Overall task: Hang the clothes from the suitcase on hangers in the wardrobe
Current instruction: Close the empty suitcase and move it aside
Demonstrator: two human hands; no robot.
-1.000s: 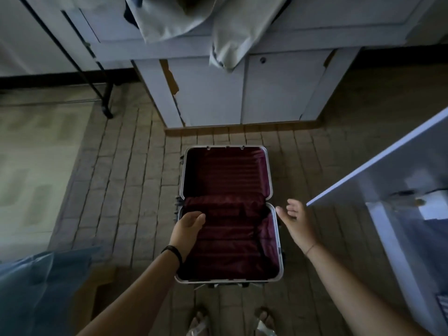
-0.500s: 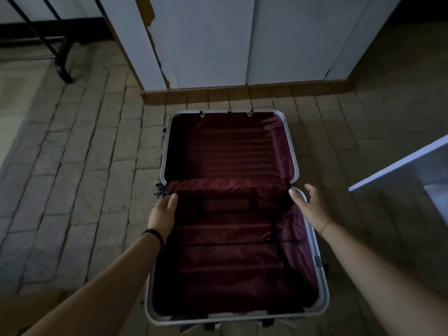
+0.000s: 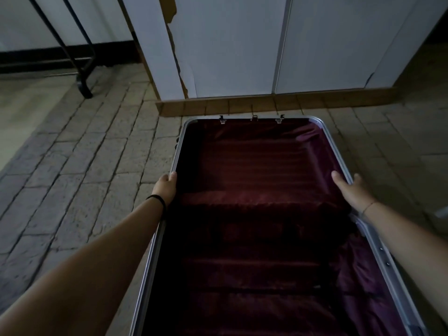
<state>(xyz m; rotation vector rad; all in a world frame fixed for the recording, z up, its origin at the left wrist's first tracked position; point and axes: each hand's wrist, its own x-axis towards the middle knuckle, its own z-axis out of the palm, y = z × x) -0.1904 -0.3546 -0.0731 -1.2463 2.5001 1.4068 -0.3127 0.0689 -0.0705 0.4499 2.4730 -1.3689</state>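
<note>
An open suitcase (image 3: 326, 132) with a silver metal rim and dark red lining lies flat on the floor, both halves spread. No clothes show inside it. My left hand (image 3: 165, 186) grips the left rim of the far half, thumb on the inner side. My right hand (image 3: 349, 189) grips the right rim of the same half, fingers inside and thumb outside. The white wardrobe (image 3: 232, 44) stands just behind the suitcase, its lower doors closed.
A stone-tile floor (image 3: 84, 166) surrounds the suitcase. A black metal stand leg (image 3: 83, 86) rests on the floor at the upper left. The wardrobe's left door edge is chipped, with a wooden plinth (image 3: 242, 107) below.
The view has closed in on the suitcase. Both hands moved forward from the near half's edges onto the rims of the far half and took hold of them.
</note>
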